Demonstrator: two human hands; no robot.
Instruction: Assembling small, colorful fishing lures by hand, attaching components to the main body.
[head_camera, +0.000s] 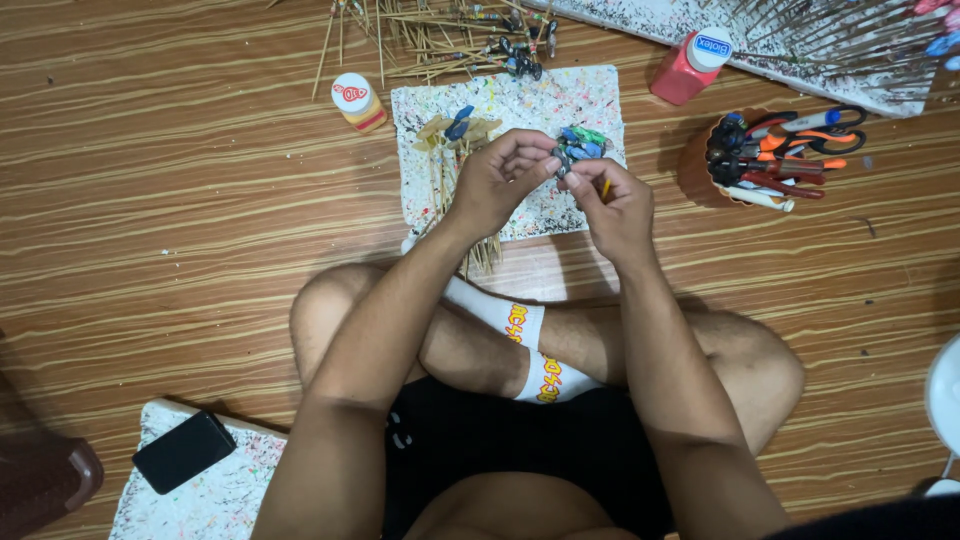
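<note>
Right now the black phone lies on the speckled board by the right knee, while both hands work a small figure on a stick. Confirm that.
Not quite: the head view shows the black phone on the speckled board by the left knee. The rest holds: the left hand and right hand together work the small figure.

We sit cross-legged on the wooden floor (150, 200). Our left hand (497, 183) and right hand (613, 205) meet over a speckled board (560, 100), pinching a small toy (578, 148) on a stick. A cup of scissors (770, 160) stands near the right hand.
</note>
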